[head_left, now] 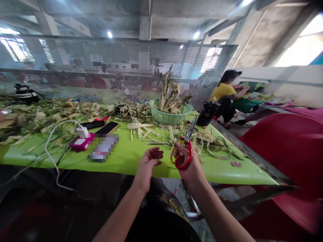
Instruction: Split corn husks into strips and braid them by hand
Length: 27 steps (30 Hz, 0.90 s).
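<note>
My right hand (193,168) grips scissors (189,132) with one red and one yellow handle loop. Their metal blades point up and away from me over the green table (131,161). My left hand (147,166) is held above the front edge, fingers loosely curled and apart, with nothing visible in it. Just beyond the scissors lies a pale bundle of dried husk (172,134); whether my right fingers touch it I cannot tell. More pale husk strips (140,126) lie farther back, in front of a light green basket (166,117) that holds dried leaves (171,92).
A heap of dried husks (58,116) covers the back left. A phone (107,128), a magenta power strip (80,144) with a white plug and a cable lie nearer. A black container (207,114) and a red chair (285,148) are at right. Beyond sits a person (223,90).
</note>
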Each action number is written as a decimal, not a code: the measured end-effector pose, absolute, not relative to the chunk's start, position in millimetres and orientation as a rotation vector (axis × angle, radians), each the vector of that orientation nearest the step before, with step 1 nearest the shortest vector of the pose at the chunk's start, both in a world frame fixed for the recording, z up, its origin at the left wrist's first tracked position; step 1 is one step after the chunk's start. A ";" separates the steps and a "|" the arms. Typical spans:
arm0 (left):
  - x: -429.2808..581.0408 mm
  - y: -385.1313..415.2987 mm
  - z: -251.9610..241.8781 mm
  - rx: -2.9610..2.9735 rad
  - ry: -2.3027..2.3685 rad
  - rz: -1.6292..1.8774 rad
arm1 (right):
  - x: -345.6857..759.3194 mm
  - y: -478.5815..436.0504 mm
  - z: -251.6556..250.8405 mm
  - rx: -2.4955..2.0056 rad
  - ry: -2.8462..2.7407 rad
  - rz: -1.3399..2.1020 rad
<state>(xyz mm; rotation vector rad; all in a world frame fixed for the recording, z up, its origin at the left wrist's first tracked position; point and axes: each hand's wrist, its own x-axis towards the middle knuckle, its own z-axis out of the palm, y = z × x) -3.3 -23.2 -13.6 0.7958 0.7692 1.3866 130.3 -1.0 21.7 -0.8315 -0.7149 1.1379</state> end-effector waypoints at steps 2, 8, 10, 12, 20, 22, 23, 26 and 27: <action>10.7 -25.8 -7.9 0.967 0.767 1.353 | 125.2 -2.7 23.1 -0.817 -0.680 1.177; 27.9 -12.6 8.0 1.050 0.836 1.502 | 116.9 -10.9 22.4 -0.809 -0.678 1.225; 24.2 -7.2 9.0 1.019 0.839 1.512 | 120.0 -11.1 22.1 -0.838 -0.739 1.201; 18.5 -3.3 8.4 0.995 0.821 1.487 | 125.1 -9.7 23.2 -0.852 -0.793 1.173; 5.1 -0.6 7.2 1.087 0.939 1.370 | 130.9 -5.8 26.6 -0.853 -0.872 1.114; 8.7 -2.9 6.6 0.941 0.877 1.413 | 125.8 -6.4 23.1 -0.848 -0.814 1.109; 11.4 -4.2 5.9 0.888 0.837 1.426 | 123.0 -6.5 21.4 -0.844 -0.787 1.107; 17.9 -6.3 4.0 0.856 0.755 1.443 | 117.1 -7.0 19.1 -0.827 -0.762 1.135; 18.5 -6.3 4.0 0.856 0.759 1.452 | 117.0 -7.4 19.7 -0.827 -0.778 1.157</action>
